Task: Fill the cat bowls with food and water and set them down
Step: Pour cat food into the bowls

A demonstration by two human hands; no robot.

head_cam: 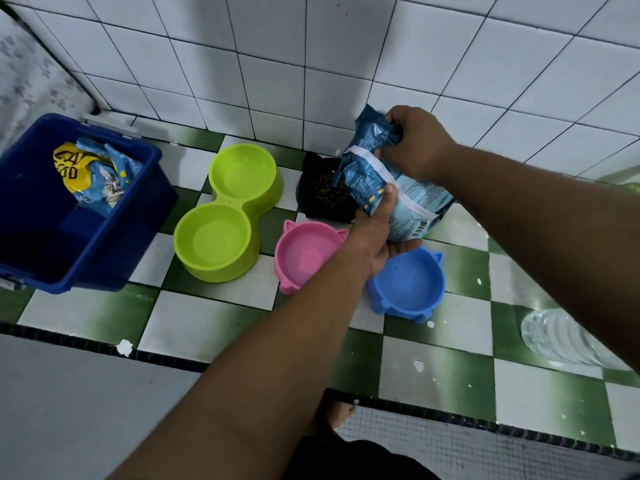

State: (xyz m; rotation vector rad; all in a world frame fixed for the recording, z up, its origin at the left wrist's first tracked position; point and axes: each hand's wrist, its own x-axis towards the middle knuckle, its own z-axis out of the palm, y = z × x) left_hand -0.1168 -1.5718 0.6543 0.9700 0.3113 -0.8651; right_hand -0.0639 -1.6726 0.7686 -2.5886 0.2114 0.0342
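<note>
I hold a blue cat food bag (408, 199) tilted over a black bowl (320, 192) that has brown kibble in it. My left hand (375, 233) supports the bag from below. My right hand (417, 143) grips its crumpled top. A pink cat-eared bowl (304, 254) and a blue cat-eared bowl (408, 282) stand empty just in front of the black one. A lime green double bowl (225, 213) stands empty to the left.
A dark blue plastic bin (86, 237) at the left holds another blue and yellow cat food bag (93, 171). A clear water bottle (561, 337) lies at the right on the green and white tiled ledge (207, 317). White wall tiles rise behind the bowls.
</note>
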